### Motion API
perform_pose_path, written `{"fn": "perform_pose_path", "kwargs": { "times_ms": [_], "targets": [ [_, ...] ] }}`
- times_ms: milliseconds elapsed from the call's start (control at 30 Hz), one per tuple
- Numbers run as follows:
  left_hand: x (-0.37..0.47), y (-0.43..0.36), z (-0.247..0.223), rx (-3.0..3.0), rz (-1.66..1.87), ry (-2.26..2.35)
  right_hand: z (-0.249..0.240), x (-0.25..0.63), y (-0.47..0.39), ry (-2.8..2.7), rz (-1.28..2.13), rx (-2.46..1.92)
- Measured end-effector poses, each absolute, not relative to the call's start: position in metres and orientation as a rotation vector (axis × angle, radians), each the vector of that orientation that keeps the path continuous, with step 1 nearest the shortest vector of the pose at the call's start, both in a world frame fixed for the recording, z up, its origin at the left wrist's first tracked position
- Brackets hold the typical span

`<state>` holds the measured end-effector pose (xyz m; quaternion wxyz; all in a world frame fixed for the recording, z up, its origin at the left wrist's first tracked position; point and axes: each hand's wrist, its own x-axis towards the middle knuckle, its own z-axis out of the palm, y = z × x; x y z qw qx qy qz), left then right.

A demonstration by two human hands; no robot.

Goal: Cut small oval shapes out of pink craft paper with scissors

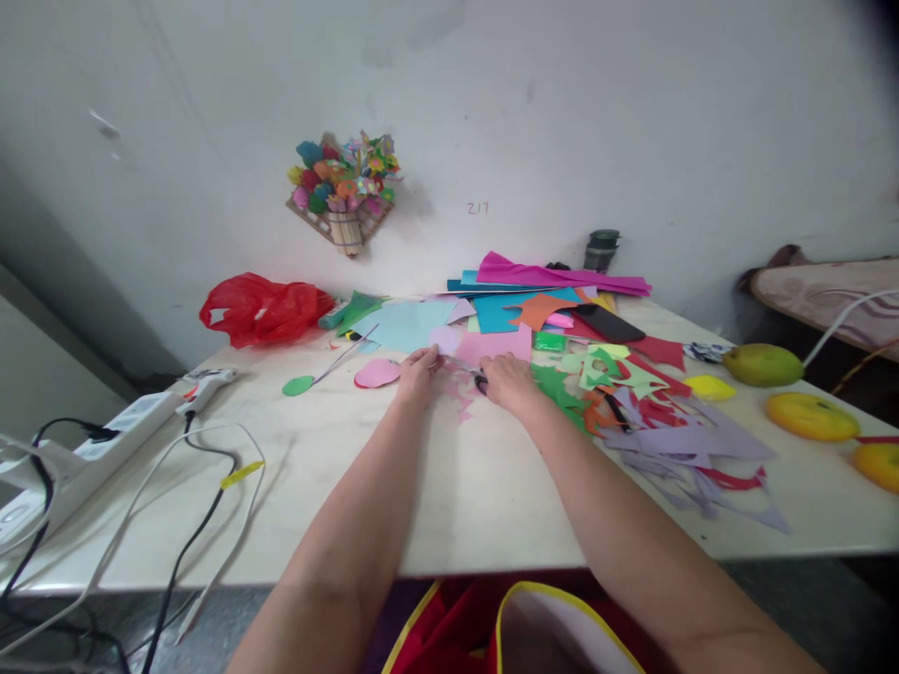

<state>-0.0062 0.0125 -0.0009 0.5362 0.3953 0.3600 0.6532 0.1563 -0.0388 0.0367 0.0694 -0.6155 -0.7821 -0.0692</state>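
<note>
My left hand is closed with its fingertips pinching the edge of a small lilac piece of paper. Fingers of my right hand are wrapped round a pair of scissors, whose dark handle shows beside them; the blades point left, close to the lilac paper. Behind the hands lies a pink sheet, and small pink scraps are strewn on the table between them. A pink rounded cut-out rests just left of my left hand. The exact contact of blades and paper is too small to make out.
Coloured offcuts, a dark phone and mangoes lie to the right. Folded sheets and a dark cup stand at the back. Leftward are a red plastic bag, a power strip and loose cables.
</note>
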Motion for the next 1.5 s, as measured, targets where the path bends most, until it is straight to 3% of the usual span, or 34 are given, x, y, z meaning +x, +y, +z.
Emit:
{"fn": "perform_pose_path", "kwargs": {
  "times_ms": [600,967,1333,1500],
  "targets": [
    [-0.004,0.006,0.004,0.913,1.334,0.711,0.042,0.218,-0.017,-1.631,0.116,-2.207],
    [-0.003,0.005,0.007,0.875,1.230,0.723,0.022,0.212,-0.001,-1.461,0.261,-2.074],
    [-0.006,0.008,0.005,0.828,1.453,0.752,0.043,0.200,-0.021,-1.612,-0.174,-1.620],
    [-0.006,0.008,0.005,0.848,1.457,0.732,0.049,0.196,-0.026,-1.525,-0.194,-1.588]
  ]
}}
